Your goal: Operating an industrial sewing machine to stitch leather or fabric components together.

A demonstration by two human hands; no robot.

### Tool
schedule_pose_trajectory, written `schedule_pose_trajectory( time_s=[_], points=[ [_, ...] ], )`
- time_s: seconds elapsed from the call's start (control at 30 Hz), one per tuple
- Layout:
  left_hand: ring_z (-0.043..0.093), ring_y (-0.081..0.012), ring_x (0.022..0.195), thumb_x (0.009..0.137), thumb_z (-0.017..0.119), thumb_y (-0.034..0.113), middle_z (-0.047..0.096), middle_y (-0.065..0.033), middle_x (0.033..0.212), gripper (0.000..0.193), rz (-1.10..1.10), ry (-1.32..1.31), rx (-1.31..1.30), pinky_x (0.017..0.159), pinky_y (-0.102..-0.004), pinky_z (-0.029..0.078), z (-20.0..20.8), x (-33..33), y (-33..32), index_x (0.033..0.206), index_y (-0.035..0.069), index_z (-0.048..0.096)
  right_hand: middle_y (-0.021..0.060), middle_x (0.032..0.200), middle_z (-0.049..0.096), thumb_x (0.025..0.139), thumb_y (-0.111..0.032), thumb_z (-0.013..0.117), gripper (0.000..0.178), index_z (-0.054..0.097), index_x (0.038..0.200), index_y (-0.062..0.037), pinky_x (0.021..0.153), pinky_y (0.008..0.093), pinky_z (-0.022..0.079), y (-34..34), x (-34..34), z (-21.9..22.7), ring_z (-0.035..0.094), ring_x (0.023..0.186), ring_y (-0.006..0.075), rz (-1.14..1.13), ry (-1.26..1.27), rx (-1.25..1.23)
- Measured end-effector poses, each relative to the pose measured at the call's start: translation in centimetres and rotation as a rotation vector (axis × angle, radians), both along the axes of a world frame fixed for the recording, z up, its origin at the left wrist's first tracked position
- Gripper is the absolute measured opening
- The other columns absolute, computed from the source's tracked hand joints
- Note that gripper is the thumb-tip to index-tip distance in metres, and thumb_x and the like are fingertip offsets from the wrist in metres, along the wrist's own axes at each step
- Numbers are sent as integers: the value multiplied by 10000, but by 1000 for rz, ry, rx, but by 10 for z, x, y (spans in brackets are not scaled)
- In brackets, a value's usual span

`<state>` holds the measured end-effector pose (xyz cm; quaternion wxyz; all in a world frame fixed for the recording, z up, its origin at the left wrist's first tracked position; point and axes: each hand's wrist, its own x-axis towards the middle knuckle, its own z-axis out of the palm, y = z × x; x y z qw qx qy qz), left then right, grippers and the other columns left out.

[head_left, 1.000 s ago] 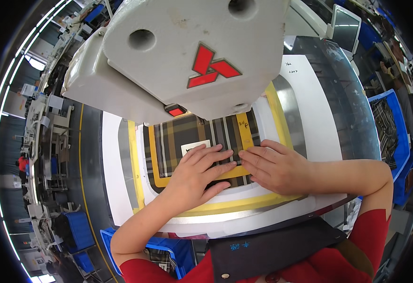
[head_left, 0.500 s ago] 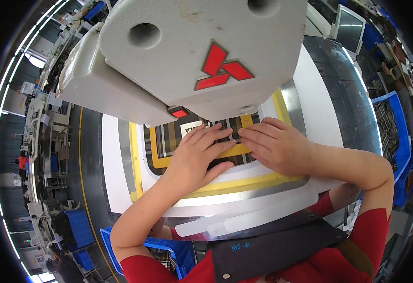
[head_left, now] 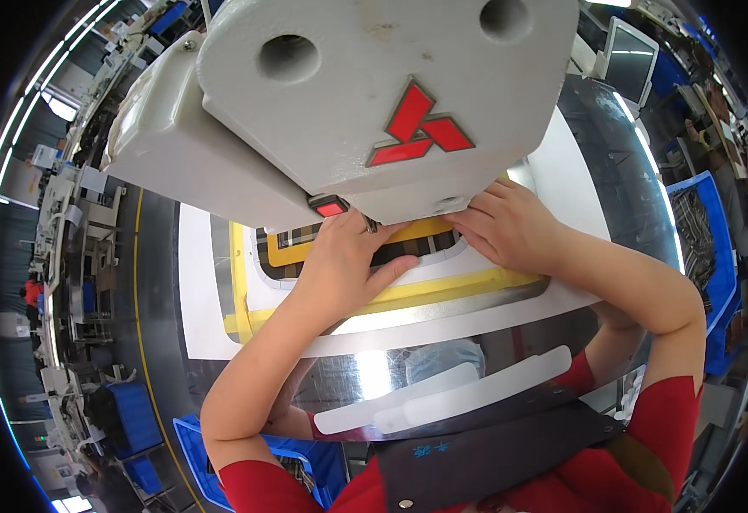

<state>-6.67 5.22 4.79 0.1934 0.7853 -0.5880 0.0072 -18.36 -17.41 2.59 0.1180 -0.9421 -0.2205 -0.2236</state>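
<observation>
Left hand (head_left: 337, 265): lay palm down toward the middle of the surface (head_left: 348, 376), open, its thumb spread toward the near edge; the machine head (head_left: 340, 111) hid the ends of most of its fingers, and it gripped nothing visible.
Right hand (head_left: 515, 224): also open, came in from the right with fingers extended, the tips meeting the yellow frame; it closed round nothing that showed. The two hands sat apart, perhaps so that the pressure was shared along the frame's near side.
Yellow frame (head_left: 287, 256): sat flat over the plaid fabric inward from the surface's near edge, partly under the machine head, probably to keep the cloth spread.
Plaid fabric (head_left: 297, 238): dark, with pale and brown stripes, showed inside the frame and as a strip on its near side; the far part was hidden.
Yellow tape (head_left: 429, 289): bordered the opening round the cloth, likely fixing the layers on the white sheet (head_left: 199, 295).
White strips (head_left: 477, 390): lay overlapping along the surface's near edge, clear of both hands.
Blue bins: one (head_left: 327, 463) stood below the near edge at left, with plaid cloth inside; another (head_left: 727, 256), beyond the right edge, held more, presumably within reach.
</observation>
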Motion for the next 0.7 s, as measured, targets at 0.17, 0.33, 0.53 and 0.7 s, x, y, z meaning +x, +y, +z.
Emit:
schedule_pose_trajectory(
  time_s=[0.17,0.33,0.53,0.7],
  points=[
    [559,-341,953,827,694,366,584,-186,987,470,3,-43,-69,893,-412,441,-3,-2,-1,1146,21,664,90,1101,629,837,-83,620,204,649,1027,-12,934,363,473,-4,1,-1,597,1026,255,-25,-1,20],
    [552,-347,978,814,701,360,581,-198,1018,488,8,-33,-49,910,-413,437,-5,-1,-2,1143,3,655,75,1084,630,850,-93,624,164,648,997,-25,898,354,484,-3,4,2,599,1004,246,-78,28,86],
    [535,-355,1040,797,710,358,588,-204,1085,538,-19,-38,-73,954,-422,425,-8,-8,1,1180,-6,611,76,1095,628,863,-112,620,154,637,988,-23,902,356,483,2,-3,0,595,1011,247,-56,43,142],
    [429,-356,1290,815,661,481,468,-170,1378,710,36,-126,45,1081,-508,311,-5,-43,12,1343,41,482,82,1163,606,831,-209,673,280,638,1038,-24,1001,410,407,-5,-6,-7,555,1098,266,-139,87,161]
  ],
)
